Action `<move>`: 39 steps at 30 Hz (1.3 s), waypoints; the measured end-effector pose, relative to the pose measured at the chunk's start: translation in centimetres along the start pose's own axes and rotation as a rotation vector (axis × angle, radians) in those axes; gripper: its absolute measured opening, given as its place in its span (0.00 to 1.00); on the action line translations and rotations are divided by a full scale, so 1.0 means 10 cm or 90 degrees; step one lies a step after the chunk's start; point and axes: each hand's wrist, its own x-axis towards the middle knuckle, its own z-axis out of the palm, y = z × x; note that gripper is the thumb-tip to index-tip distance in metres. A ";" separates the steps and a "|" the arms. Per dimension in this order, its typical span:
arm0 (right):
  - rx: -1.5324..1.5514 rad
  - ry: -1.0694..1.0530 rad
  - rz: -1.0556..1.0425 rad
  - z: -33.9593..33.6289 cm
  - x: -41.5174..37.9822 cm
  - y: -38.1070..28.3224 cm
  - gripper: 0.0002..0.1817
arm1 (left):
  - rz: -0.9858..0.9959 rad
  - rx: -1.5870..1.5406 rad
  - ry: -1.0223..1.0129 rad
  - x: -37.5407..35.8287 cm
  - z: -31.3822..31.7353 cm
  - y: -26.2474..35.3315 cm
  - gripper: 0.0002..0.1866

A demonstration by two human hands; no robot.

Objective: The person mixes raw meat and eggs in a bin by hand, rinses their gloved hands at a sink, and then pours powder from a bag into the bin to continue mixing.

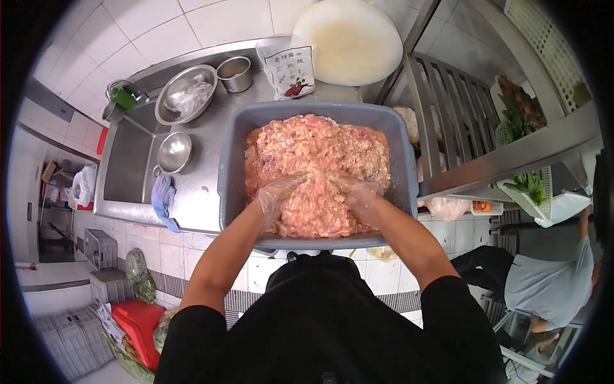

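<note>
A grey plastic tub [234,160] sits on the steel counter, heaped with pink minced meat mix [307,147]. Both of my hands wear thin clear plastic gloves and are pushed into the near part of the meat. My left hand [276,195] is buried at the left of the mound, fingers partly hidden in it. My right hand [359,192] presses in from the right, fingers also sunk into the meat. The two hands close on the meat between them.
On the counter [211,128] lie a steel bowl with crumpled plastic [185,95], a small pot [235,73], a smaller bowl [174,152], a blue cloth [163,198] and a printed bag [289,69]. A round cutting board [348,40] leans behind. A sink [128,160] is left; a rack [460,128] and another person [543,281] are right.
</note>
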 end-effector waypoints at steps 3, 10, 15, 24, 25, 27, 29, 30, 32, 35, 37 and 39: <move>0.072 0.044 0.015 0.22 0.08 -0.15 0.29 | -0.023 0.041 0.054 0.10 0.07 0.10 0.23; -0.003 -0.099 -0.146 0.86 -0.65 -1.04 0.26 | 0.286 -0.022 -0.061 -0.07 0.33 0.57 0.24; -0.293 0.008 -0.154 0.87 -0.71 -1.25 0.26 | 0.368 -0.054 -0.153 -0.35 0.51 1.15 0.20; -0.808 0.259 -0.204 0.75 -0.65 -1.49 0.27 | 0.916 0.903 0.142 0.04 0.68 1.48 0.18; -0.807 0.262 -0.199 0.58 -0.56 -1.38 0.27 | 0.915 0.901 0.136 0.07 0.70 1.45 0.18; -0.787 0.220 -0.273 0.21 -0.40 -1.20 0.24 | 0.530 0.682 -0.005 -0.26 0.96 1.45 0.19; -0.855 0.212 -0.228 -0.18 -0.35 -1.04 0.24 | 0.464 0.623 0.007 -0.21 0.87 1.28 0.17; -0.986 0.182 -0.236 -0.56 -0.32 -0.82 0.26 | 0.378 0.706 0.026 -0.25 0.80 1.26 0.17; -1.114 0.145 -0.237 -0.69 -0.44 -0.66 0.28 | 0.283 0.785 0.041 -0.15 0.50 1.15 0.17; -0.943 0.022 -0.053 -0.48 -0.82 -0.62 0.28 | 0.129 0.726 -0.206 0.06 -0.26 0.80 0.25; -0.978 0.067 0.078 -0.42 -0.83 -0.41 0.23 | 0.125 0.850 -0.160 -0.11 -0.58 0.49 0.30; -1.153 -0.149 0.083 -0.52 -0.70 -0.19 0.23 | 0.057 1.022 -0.074 -0.19 -0.67 0.18 0.33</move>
